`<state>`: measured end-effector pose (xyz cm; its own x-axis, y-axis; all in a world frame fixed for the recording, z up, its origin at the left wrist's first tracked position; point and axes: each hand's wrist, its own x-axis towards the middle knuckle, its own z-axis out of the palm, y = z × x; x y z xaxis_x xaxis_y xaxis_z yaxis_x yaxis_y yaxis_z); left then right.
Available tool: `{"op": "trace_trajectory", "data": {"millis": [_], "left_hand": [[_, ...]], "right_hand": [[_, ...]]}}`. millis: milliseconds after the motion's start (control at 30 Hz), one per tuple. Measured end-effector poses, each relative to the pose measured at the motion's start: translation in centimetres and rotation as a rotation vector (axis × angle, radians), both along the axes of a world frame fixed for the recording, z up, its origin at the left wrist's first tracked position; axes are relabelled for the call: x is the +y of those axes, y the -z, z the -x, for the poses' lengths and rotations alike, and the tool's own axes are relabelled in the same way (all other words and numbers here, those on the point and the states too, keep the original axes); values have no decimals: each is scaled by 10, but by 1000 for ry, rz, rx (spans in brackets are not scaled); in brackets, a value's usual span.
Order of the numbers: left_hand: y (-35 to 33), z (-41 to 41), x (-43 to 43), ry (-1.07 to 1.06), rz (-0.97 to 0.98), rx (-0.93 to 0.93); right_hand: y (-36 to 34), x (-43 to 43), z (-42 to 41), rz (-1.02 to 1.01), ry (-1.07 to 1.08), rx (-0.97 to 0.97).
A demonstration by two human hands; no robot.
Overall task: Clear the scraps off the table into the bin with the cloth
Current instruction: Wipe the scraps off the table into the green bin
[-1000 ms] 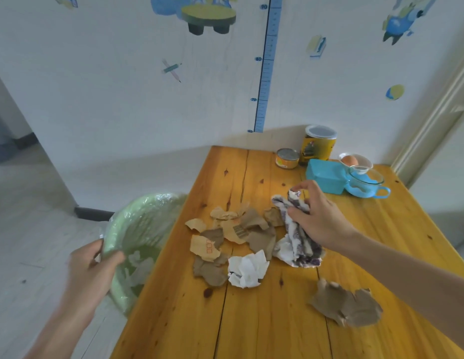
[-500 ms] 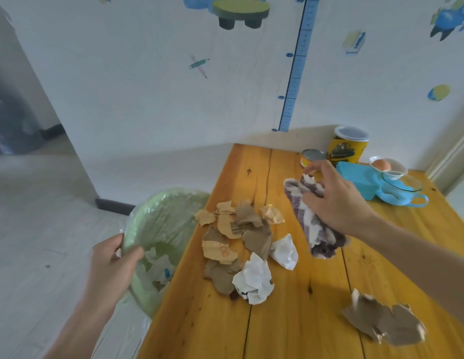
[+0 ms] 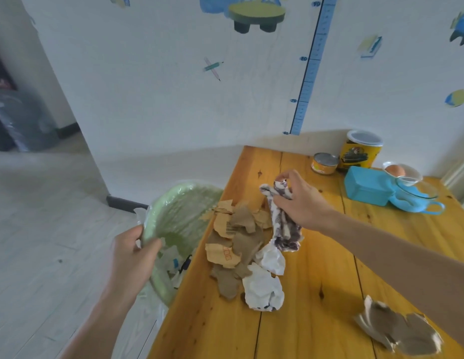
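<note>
Head view: right hand (image 3: 303, 203) clenches cloth (image 3: 284, 229) beside scraps (image 3: 238, 242); left hand (image 3: 133, 252) pinches bin (image 3: 179, 218) rim.

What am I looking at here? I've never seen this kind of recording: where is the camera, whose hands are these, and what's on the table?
The camera sits on a person's head, looking down at their own bare hands; there is no machine. The left hand grips the rim of a green bin held at the edge of the wooden table. The right hand clutches a patterned cloth beside a pile of paper scraps. One scrap lies apart, nearer the camera. Tins, a blue box and a glass bowl stand at the far end.
</note>
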<state>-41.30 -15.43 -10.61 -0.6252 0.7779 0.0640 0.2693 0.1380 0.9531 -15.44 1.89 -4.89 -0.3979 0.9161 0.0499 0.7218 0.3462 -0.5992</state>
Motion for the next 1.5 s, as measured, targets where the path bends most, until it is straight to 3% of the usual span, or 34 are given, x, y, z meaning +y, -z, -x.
{"op": "trace_trajectory", "data": {"millis": [400, 667, 833, 967, 1500], "left_hand": [[-1, 1, -6, -4, -6, 28], [-5, 0, -21, -9, 36, 49], [-5, 2, -24, -2, 44, 45], [-7, 1, -24, -1, 49, 51], [-5, 1, -23, -9, 113, 49]], "right_hand": [[-2, -1, 44, 13, -26, 68], [-24, -13, 9, -76, 18, 46], [-20, -41, -25, 157, 22, -46], [-4, -63, -28, 290, 32, 72], [2, -67, 39, 234, -22, 260]]}}
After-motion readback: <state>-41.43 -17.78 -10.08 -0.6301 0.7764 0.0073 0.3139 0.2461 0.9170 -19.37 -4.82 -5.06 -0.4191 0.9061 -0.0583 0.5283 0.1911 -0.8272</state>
